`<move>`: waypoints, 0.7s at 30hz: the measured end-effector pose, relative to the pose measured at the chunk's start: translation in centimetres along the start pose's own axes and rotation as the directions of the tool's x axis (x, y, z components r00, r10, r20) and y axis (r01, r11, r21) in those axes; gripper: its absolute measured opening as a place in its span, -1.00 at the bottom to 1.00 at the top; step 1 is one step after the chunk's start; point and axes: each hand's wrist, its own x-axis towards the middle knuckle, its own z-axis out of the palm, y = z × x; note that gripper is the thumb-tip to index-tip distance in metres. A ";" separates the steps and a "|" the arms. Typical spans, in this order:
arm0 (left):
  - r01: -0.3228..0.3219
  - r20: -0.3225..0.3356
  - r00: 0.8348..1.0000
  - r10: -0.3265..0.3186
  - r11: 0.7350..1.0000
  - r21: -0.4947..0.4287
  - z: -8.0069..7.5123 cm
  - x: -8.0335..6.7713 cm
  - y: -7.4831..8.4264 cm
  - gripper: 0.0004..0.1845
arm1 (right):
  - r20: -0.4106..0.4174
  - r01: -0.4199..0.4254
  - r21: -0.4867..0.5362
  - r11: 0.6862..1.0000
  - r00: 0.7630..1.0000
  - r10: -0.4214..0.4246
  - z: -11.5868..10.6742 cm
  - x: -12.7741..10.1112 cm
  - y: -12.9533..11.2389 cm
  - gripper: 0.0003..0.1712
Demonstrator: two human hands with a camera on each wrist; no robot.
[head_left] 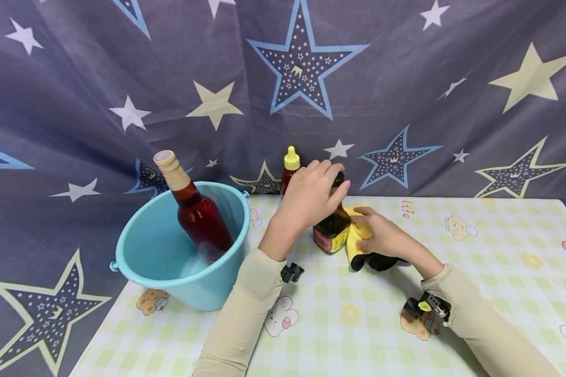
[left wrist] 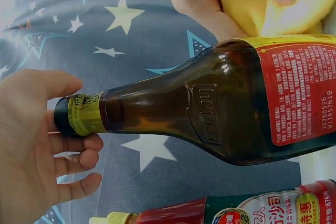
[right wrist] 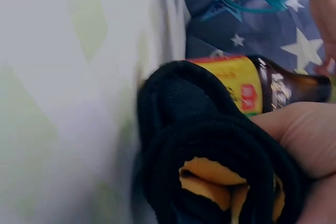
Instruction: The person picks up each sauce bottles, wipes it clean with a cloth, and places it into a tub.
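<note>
A dark brown glass bottle (head_left: 332, 225) with a red and yellow label stands on the table (head_left: 500, 272); it also fills the left wrist view (left wrist: 210, 114). My left hand (head_left: 311, 196) grips its black cap and neck from above, fingers (left wrist: 79, 161) curled round the cap. My right hand (head_left: 382, 238) holds a yellow and black cloth (head_left: 365, 251) pressed against the bottle's right side. In the right wrist view the black cloth (right wrist: 210, 145) with its yellow inside lies folded in my palm, next to the bottle's label (right wrist: 244, 85).
A light blue bucket (head_left: 170, 251) stands at the table's left with a red-liquid bottle (head_left: 193, 207) leaning inside. A small red bottle with a yellow cap (head_left: 290, 167) stands behind my left hand. A star-patterned curtain (head_left: 405, 78) hangs behind.
</note>
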 end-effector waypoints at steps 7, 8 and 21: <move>0.001 -0.016 1.000 -0.001 1.000 0.008 0.1 0.0 0.0 -0.54 | -0.079 0.103 0.112 0.988 0.992 -0.095 -2.6 -0.8 0.6 -0.29; -0.001 -0.014 1.000 0.001 1.000 -0.008 0.1 0.0 0.0 -0.55 | -0.111 0.124 0.123 0.985 0.988 -0.110 -3.0 -0.9 0.6 -0.29; 0.000 -0.005 1.000 0.000 0.997 -0.080 0.1 0.1 0.0 -0.60 | -0.541 0.380 0.338 0.861 0.827 -0.152 -2.9 -1.1 -1.5 -0.19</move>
